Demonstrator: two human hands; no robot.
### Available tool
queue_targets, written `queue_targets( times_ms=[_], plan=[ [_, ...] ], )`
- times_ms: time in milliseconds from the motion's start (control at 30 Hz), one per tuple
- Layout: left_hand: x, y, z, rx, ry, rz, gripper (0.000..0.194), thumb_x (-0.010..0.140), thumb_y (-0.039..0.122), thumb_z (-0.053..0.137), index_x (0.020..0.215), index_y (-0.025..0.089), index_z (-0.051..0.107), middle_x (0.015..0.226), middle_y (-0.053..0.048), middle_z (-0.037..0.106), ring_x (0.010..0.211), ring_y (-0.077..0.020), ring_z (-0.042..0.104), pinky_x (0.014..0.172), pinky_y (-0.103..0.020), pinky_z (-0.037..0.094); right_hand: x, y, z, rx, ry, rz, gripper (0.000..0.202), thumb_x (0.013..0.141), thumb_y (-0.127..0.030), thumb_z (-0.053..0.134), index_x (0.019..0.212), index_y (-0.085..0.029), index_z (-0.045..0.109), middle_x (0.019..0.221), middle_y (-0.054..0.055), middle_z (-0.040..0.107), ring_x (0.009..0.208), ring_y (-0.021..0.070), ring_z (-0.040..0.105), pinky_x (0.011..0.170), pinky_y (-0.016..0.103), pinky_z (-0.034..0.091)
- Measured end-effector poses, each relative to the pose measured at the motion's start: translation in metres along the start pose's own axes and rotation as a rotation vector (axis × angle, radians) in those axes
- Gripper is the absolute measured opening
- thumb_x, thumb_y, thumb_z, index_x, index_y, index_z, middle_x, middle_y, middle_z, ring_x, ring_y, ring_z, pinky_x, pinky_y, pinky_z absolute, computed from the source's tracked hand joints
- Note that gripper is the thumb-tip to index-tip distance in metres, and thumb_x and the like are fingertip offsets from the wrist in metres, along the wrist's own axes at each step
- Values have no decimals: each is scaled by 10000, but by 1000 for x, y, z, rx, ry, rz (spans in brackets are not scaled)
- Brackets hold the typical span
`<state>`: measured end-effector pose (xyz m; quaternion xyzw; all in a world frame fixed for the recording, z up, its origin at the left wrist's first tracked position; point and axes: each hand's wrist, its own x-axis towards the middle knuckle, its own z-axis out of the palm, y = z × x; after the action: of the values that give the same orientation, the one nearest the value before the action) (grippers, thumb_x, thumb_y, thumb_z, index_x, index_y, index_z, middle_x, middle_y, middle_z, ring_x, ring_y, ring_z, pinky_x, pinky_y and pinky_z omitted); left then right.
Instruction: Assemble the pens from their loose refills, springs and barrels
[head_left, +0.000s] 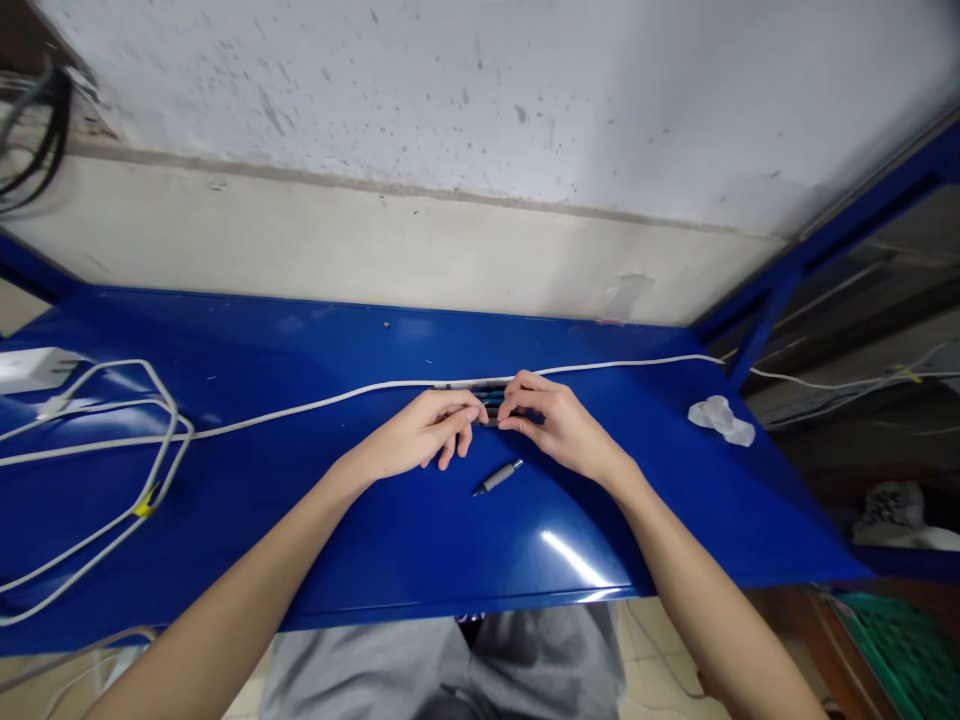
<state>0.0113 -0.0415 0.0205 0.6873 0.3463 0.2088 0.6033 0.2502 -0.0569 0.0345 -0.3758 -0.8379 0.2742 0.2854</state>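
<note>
At the middle of the blue surface (375,520), a thin dark rod-like piece (491,410) is pinched between both hands, lying level just in front of the white cable (315,404). Most of the piece is hidden by fingers, so what it is cannot be told. The left hand (420,436) grips its left end with thumb and forefinger, the other fingers curled down to the surface. The right hand (551,425) grips the right end the same way, fingertips nearly meeting those of the left. Just in front of the hands lies a small grey pen-like part (499,477), apart from both, tilted with its dark tip toward the left. The cable runs across the surface behind the hands and loops at the left, near a white box (30,368). A crumpled white wad (721,418) sits well to the right.
</note>
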Motion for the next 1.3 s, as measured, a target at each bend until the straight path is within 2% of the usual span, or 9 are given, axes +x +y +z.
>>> queue_targets(
  times_ms=[100, 200, 367, 500, 633, 800, 967, 1133, 1300],
  plan=[
    [0, -1, 0, -1, -2, 15, 313, 1045, 416, 452, 1052, 147, 613, 720, -5, 643, 464, -80, 578, 416, -158, 426, 0, -3, 3, 7, 41, 69, 75, 971, -185, 649, 932, -189, 713, 892, 33, 711, 771, 154, 635, 736, 258, 453],
    [1, -2, 0, 1, -5, 18, 318, 1045, 415, 453, 1078, 146, 620, 720, -5, 647, 464, -78, 568, 437, -167, 432, 1, -3, 7, 4, 134, 124, 70, 961, -191, 662, 919, -194, 719, 804, 7, 721, 663, 134, 594, 648, 242, 416],
    [1, -1, 0, 23, -13, 27, 336, 1040, 432, 450, 1064, 143, 620, 692, 5, 626, 438, -62, 491, 464, -178, 409, 4, -1, 13, 58, 238, 53, 85, 972, -195, 641, 942, -195, 720, 892, 36, 723, 770, 157, 632, 726, 265, 456],
    [0, 1, 0, 53, 5, 55, 338, 1022, 449, 482, 1002, 143, 623, 614, 30, 532, 510, -80, 451, 487, -174, 345, 5, -2, 18, 143, 205, 32, 135, 998, -211, 605, 947, -199, 728, 889, 43, 715, 808, 170, 650, 779, 292, 479],
    [0, 2, 0, 51, 10, 59, 368, 1013, 481, 497, 952, 139, 621, 625, 43, 461, 541, -81, 405, 502, -184, 302, 5, -1, 17, 183, 209, 35, 139, 997, -258, 621, 937, -203, 734, 893, 49, 730, 831, 182, 666, 799, 309, 497],
    [-1, 4, 1, 48, 8, 34, 373, 991, 502, 539, 907, 146, 609, 649, 46, 437, 567, -84, 387, 508, -189, 280, 5, -1, 18, 157, 157, -17, 177, 1010, -266, 598, 910, -200, 727, 883, 47, 728, 824, 173, 662, 793, 291, 489],
    [-3, 10, 2, 7, 0, 45, 371, 957, 522, 601, 954, 153, 633, 676, 41, 475, 596, -89, 424, 536, -194, 322, 5, -4, 26, 260, 117, 72, 141, 1018, -345, 584, 996, -211, 619, 778, 3, 684, 668, 136, 627, 672, 244, 470],
    [0, 7, 2, -16, 15, 68, 351, 930, 501, 649, 937, 150, 633, 664, 39, 516, 594, -90, 449, 560, -199, 362, 7, -10, 36, 494, 118, 189, 239, 1017, -450, 557, 944, -244, 460, 617, -66, 586, 480, 101, 505, 532, 209, 404],
    [-3, 5, 0, 45, 11, 120, 344, 993, 448, 559, 882, 135, 652, 672, 26, 508, 605, -92, 457, 578, -206, 377, 9, -17, 43, 596, 105, 200, 249, 1029, -473, 514, 953, -244, 453, 582, -72, 559, 485, 102, 493, 503, 193, 362]
  ],
)
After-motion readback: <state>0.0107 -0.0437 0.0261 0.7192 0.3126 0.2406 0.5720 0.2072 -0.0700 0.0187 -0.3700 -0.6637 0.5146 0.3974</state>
